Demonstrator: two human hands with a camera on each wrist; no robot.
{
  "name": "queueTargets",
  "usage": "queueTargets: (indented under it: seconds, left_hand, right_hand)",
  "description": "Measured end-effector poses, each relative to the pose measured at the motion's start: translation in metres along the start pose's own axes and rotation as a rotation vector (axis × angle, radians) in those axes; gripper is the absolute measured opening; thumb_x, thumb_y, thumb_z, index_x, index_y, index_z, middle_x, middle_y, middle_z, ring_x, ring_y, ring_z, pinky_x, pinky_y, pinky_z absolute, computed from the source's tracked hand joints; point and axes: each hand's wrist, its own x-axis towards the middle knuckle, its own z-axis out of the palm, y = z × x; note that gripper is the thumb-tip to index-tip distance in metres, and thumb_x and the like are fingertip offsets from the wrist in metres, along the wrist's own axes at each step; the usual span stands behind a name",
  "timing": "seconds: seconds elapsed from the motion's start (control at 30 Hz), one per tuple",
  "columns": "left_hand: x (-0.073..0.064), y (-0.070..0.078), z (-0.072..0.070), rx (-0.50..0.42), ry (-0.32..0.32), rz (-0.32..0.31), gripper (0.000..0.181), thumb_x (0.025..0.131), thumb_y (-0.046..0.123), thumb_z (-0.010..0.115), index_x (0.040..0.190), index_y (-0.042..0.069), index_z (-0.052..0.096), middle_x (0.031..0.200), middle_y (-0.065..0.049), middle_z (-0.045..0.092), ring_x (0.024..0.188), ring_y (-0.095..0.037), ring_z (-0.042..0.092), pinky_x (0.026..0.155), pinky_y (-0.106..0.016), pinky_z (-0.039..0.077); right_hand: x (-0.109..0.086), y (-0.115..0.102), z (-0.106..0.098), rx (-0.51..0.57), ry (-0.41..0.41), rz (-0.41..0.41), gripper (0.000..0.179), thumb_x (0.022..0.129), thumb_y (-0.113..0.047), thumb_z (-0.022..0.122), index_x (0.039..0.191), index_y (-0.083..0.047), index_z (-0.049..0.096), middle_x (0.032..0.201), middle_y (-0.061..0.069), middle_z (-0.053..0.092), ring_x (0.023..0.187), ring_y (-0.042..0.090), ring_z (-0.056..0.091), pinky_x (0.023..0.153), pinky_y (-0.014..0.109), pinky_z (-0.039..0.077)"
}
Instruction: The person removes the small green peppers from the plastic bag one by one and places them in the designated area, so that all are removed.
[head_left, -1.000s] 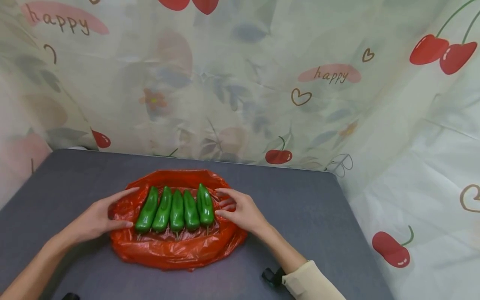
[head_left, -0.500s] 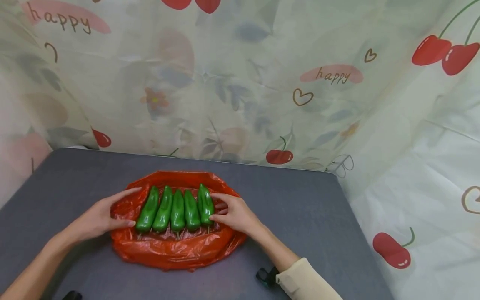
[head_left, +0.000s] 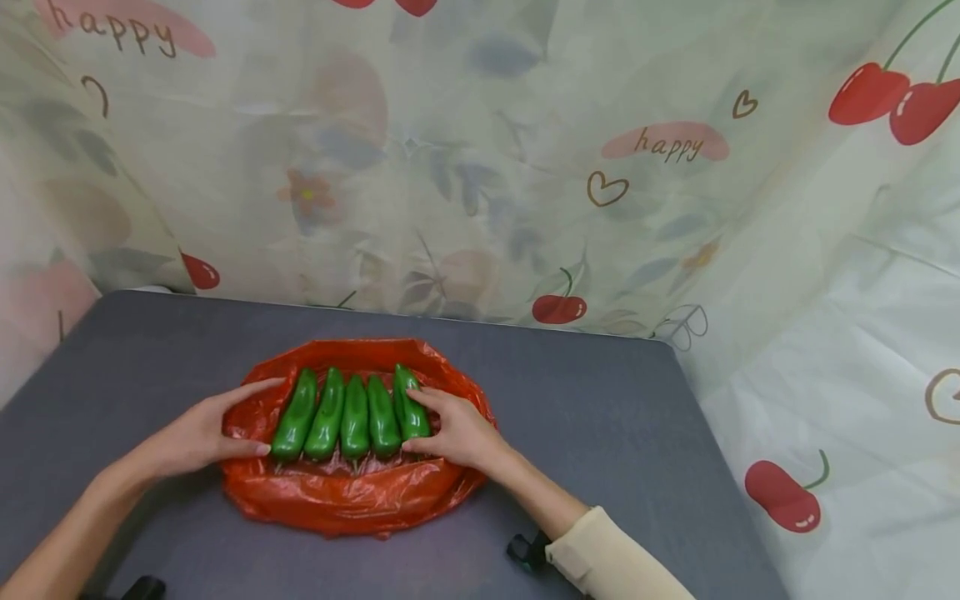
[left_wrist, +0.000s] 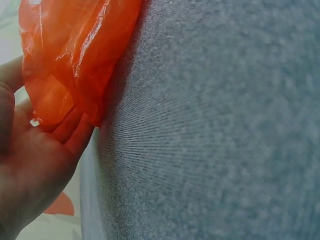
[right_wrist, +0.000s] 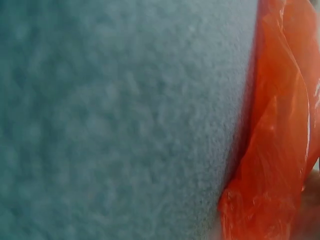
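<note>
Five green peppers point(head_left: 355, 417) lay side by side in a row inside a red plastic bag point(head_left: 345, 504), their narrow tips toward the far edge and their thicker ends toward the person. The bag's crumpled, glossy sides stood up around them in an oval ring. The rightmost pepper point(head_left: 410, 414) tilted, its tip leaning leftward.

The hands were apart, one at each end of the row. The right hand point(head_left: 461, 429) was curved round the rightmost pepper, a fingertip over its upper part and the thumb by its lower end; how firmly it gripped could not be told. The left hand point(head_left: 191, 433) rested at the bag's left end with thumb and fingers spread wide, the thumb tip near the lower end of the leftmost pepper point(head_left: 295, 417). From the left wrist, its fingers showed behind a fold of the plastic.

The bag sat on a dark grey table point(head_left: 585, 400). A cream sleeve point(head_left: 615, 558) covered the right forearm, and a black object point(head_left: 527, 552) showed beside that wrist. Behind the table hung a pale curtain point(head_left: 487, 100) printed with cherries, hearts, leaves and the word "happy".
</note>
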Motion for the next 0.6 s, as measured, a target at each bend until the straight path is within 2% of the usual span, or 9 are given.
queueTargets:
  seconds: [0.1,0.33,0.43,0.6]
  left_hand:
    - [0.0006,-0.0003,0.0005,-0.001,-0.007,0.001,0.084,0.083,0.030,0.082,0.150,0.006,0.038,0.136,-0.030,0.049,0.112,-0.036,0.055,0.078,-0.024,0.051]
    - [0.0026,0.0006,0.0005,0.021,-0.016,-0.007,0.082,0.084,0.030,0.081,0.151,0.005,0.038,0.135,-0.030,0.050,0.111,-0.035,0.056,0.078,-0.027,0.052]
    - [0.0028,0.0020,0.0003,0.031,-0.025,-0.009,0.082,0.085,0.029,0.080,0.151,0.005,0.038,0.135,-0.030,0.050,0.111,-0.035,0.057,0.078,-0.026,0.051]
    - [0.0017,0.0021,0.0011,0.020,-0.047,-0.037,0.080,0.087,0.028,0.078,0.151,0.002,0.037,0.134,-0.030,0.051,0.107,-0.032,0.057,0.076,-0.025,0.051]
  right_hand:
    - [0.0014,-0.0011,0.0026,-0.059,-0.017,0.000,0.083,0.082,-0.037,0.082,0.151,-0.015,0.042,0.154,0.008,0.041,0.136,0.023,0.045,0.105,0.036,0.042]
    - [0.0037,-0.0002,0.0065,-0.107,0.020,-0.012,0.080,0.084,-0.034,0.081,0.151,-0.016,0.042,0.153,0.006,0.043,0.133,0.023,0.048,0.104,0.036,0.043]
    - [0.0039,0.0005,0.0069,-0.082,0.041,-0.005,0.076,0.084,-0.031,0.081,0.150,-0.016,0.045,0.150,0.006,0.046,0.132,0.021,0.049,0.103,0.034,0.044]
    - [0.0015,0.0000,0.0052,0.027,0.056,0.029,0.071,0.084,-0.026,0.082,0.146,-0.015,0.050,0.147,0.007,0.050,0.131,0.021,0.050,0.102,0.035,0.045]
